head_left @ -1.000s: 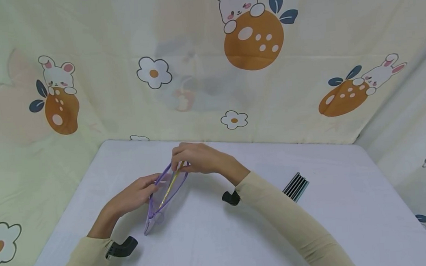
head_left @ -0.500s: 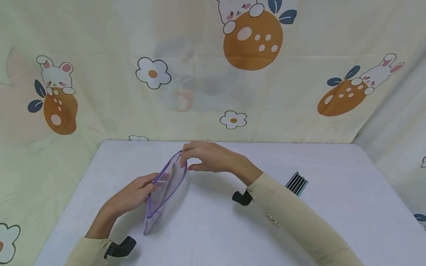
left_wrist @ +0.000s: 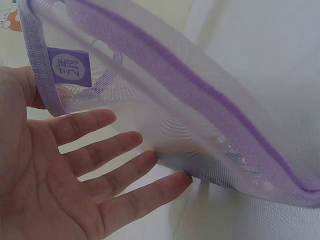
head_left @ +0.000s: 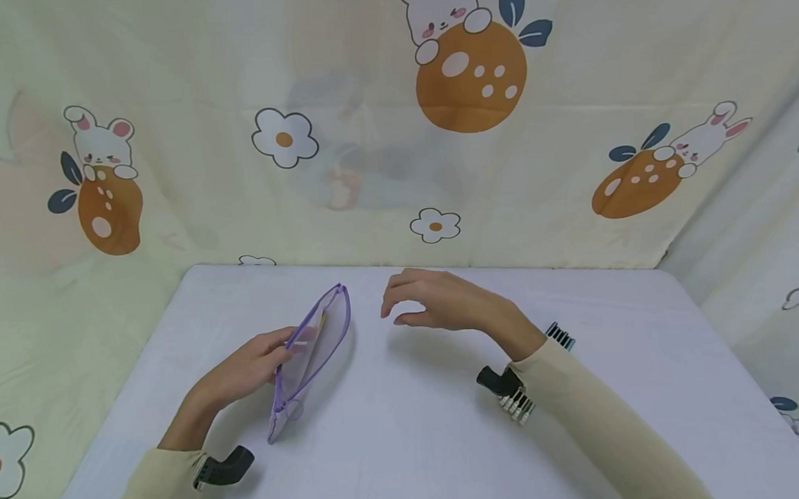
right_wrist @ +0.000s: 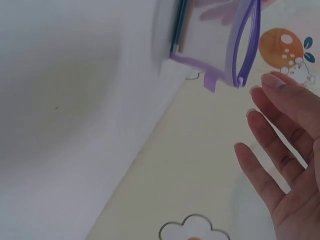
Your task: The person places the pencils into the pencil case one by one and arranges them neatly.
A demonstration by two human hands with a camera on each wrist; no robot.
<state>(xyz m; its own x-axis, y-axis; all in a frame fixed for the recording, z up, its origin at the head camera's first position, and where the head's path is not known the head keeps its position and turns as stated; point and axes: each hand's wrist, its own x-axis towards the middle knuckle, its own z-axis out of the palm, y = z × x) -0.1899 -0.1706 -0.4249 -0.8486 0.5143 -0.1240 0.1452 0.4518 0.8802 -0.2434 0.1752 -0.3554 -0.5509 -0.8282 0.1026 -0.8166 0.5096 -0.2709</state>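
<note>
A see-through mesh zip pouch [head_left: 313, 354] with purple trim stands tilted on the left side of the table, its mouth gaping. My left hand [head_left: 245, 369] holds it by the near side, between thumb and fingers. In the left wrist view, the fingers [left_wrist: 107, 152] lie fairly straight along the mesh, beside a purple label [left_wrist: 70, 67]. Thin teal and brownish sticks [right_wrist: 183, 22], which look like pencils, lie inside the pouch along its bottom. My right hand [head_left: 444, 299] hovers right of the pouch, apart from it, with loosely bent fingers and nothing in them.
A row of slim dark sticks [head_left: 560, 336], pencil-like, lies on the white table [head_left: 398, 448] under my right forearm. Their pale ends [head_left: 517, 407] show on its near side. A printed curtain [head_left: 350, 229] hangs behind the table's far edge.
A second ago my right hand was at the pouch's mouth with a gold-coloured pencil-like stick. It has let go and moved right, away from the pouch. The left hand has hardly moved.
</note>
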